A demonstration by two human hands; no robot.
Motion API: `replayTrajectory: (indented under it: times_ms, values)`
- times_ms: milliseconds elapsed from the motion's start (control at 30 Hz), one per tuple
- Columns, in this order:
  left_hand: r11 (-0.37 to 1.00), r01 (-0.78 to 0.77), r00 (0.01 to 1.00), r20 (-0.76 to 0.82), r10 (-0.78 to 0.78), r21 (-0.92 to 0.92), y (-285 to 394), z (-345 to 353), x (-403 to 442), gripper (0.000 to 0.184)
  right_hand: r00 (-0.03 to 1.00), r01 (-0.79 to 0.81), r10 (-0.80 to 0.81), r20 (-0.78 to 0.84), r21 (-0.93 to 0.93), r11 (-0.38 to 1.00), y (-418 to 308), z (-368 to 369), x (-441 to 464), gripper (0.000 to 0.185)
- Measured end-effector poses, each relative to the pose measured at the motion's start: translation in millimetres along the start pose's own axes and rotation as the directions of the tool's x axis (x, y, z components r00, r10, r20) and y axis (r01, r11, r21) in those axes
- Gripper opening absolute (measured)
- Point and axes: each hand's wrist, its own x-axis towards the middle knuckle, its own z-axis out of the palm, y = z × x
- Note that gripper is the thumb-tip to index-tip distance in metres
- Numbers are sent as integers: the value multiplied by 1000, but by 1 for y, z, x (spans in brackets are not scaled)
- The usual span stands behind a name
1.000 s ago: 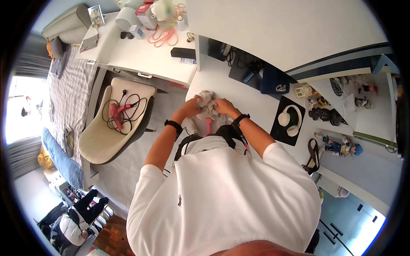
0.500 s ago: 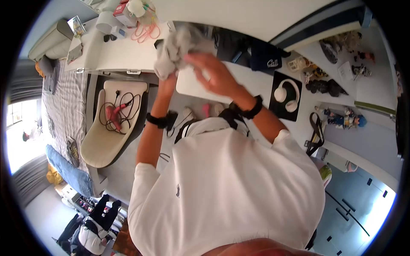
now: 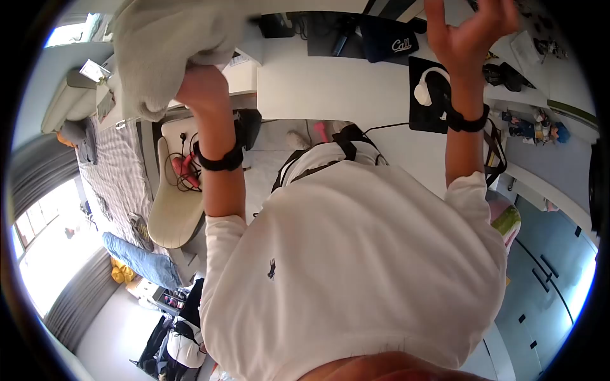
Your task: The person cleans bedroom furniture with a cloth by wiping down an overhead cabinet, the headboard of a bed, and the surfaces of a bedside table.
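A crumpled light grey cloth (image 3: 171,51) fills the upper left of the head view. My left hand (image 3: 204,89) is closed on its lower right part, with most of the fingers hidden by the fabric. The cloth hangs in front of a white surface; whether it is a garment or a towel I cannot tell. At the upper right, my right hand (image 3: 471,39) is raised with fingers apart and nothing in it; the top edge of the view cuts off part of it. Below that hand, white headphones (image 3: 424,89) rest on a black mat (image 3: 427,120).
Before me stands a white desk (image 3: 318,86), with a dark pouch (image 3: 389,39) marked with white lettering at its back. To the left, a cream chair (image 3: 171,219) bears a red hair dryer (image 3: 184,170) and its cord. Figurines (image 3: 534,126) stand on the right.
My hands have moved apart: the left went left with the cloth and nearer the camera, the right let go of it and rose to the upper right. The view has also shifted.
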Motion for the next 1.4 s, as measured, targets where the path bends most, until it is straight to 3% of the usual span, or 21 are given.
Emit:
replayTrajectory:
  times_ms: [33, 67, 133, 200, 233, 267, 367, 467, 500, 567, 600, 633, 700, 767, 833, 867, 900, 1000, 1133, 1200, 1400]
  values:
    - [985, -131, 991, 49, 126, 112, -3, 13, 4, 36, 998, 0, -2, -66, -37, 999, 3, 2, 8, 52]
    - [948, -252, 966, 110, 234, 193, -6, 29, 6, 35, 981, -152, 171, -93, 175, 973, -6, 0, 14, 55]
    - [860, -423, 903, 215, 372, 286, -13, 61, 5, 33, 935, -284, 343, -88, 395, 874, -15, 7, 21, 58]
    - [794, -520, 849, 287, 443, 315, -17, 90, -1, 30, 812, -359, 581, -51, 742, 567, -19, 25, 16, 66]
    - [773, -547, 833, 301, 464, 321, -16, 98, -3, 29, 812, -348, 581, -62, 748, 565, -16, 40, 8, 66]
    - [761, -566, 820, 313, 479, 318, -13, 101, -8, 27, 645, -315, 759, -88, 874, 369, -9, 60, -4, 68]
    - [770, -571, 806, 373, 460, 286, -5, 94, -11, 30, 713, -338, 664, -225, 719, 607, -24, 59, 24, 71]
    - [824, -519, 839, 321, 440, 226, -13, 76, -6, 31, 768, -393, 618, -166, 640, 661, -29, 53, 21, 68]
    - [852, -476, 867, 277, 414, 217, -17, 69, -3, 27, 451, -214, 892, -27, 967, 137, -52, 43, 43, 66]
    - [809, -503, 864, 174, 472, 304, -25, 49, 13, 29, 177, 204, 935, 308, 918, -341, -50, 43, 39, 64]
    - [800, -496, 864, 104, 492, 339, -26, 40, 25, 29, 455, -211, 890, 41, 975, 63, -30, 53, 11, 64]
    - [791, -484, 859, 33, 510, 374, -24, 31, 41, 31, 749, -426, 661, -53, 725, 542, -18, 59, -5, 63]
    - [808, -349, 890, -103, 445, 475, -12, 10, 74, 44, 763, -417, 642, -75, 702, 577, -17, 60, -6, 65]
    - [957, -95, 908, -370, 195, 273, -14, 0, 101, 59, 730, -404, 680, -71, 757, 513, -19, 63, -7, 63]
    - [946, -133, 916, -329, 231, 295, -4, 6, 112, 63, 743, -314, 652, -151, 782, 539, -11, 72, -10, 54]
    - [910, -244, 886, -305, 349, 335, 8, 24, 107, 60, 752, -223, 619, -224, 798, 560, -8, 74, -11, 45]
    - [860, -350, 842, -277, 463, 372, 19, 41, 102, 57, 753, -220, 619, -224, 801, 557, -8, 73, -10, 45]
    - [800, -534, 810, -103, 577, 274, 26, 81, 74, 36, 796, -274, 575, -191, 733, 622, -7, 70, -6, 52]
    - [797, -553, 820, -13, 572, 244, 28, 114, 22, 21, 793, -272, 577, -195, 734, 622, -8, 67, -3, 50]
    - [793, -577, 815, 204, 542, 197, 21, 112, 1, 33, 800, -270, 569, -194, 730, 628, -8, 67, -3, 50]
    - [806, -476, 880, 204, 430, 351, -35, 56, -6, 9, 802, -279, 579, -151, 761, 585, -11, 65, -11, 48]
